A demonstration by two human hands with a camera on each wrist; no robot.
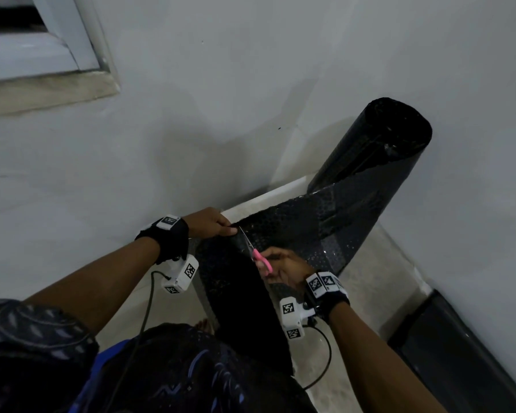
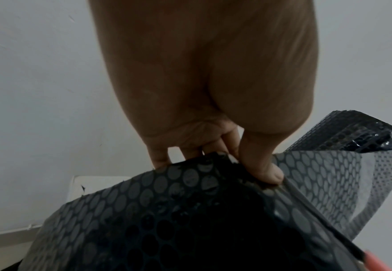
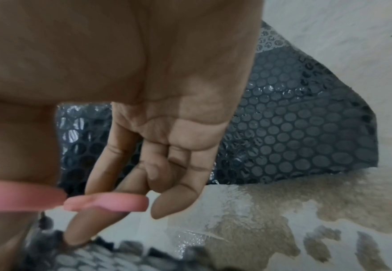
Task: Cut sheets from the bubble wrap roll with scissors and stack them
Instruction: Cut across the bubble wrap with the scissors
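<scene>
A black bubble wrap roll (image 1: 379, 144) stands upright in the room corner, its loose sheet (image 1: 304, 225) stretching toward me. My left hand (image 1: 215, 223) pinches the sheet's top edge (image 2: 213, 165) between thumb and fingers. My right hand (image 1: 286, 271) holds pink-handled scissors (image 1: 261, 259) by the handle loops (image 3: 106, 203), blades pointing up along the sheet to just below the left thumb. The part of the sheet (image 1: 245, 299) left of the blades hangs down dark in front of my body.
Grey walls meet behind the roll. A window frame (image 1: 51, 76) is at upper left. The floor (image 1: 385, 278) is pale with blotchy marks, and a dark panel (image 1: 459, 347) runs along the right wall's base. Cables (image 1: 325, 353) hang from both wrist cameras.
</scene>
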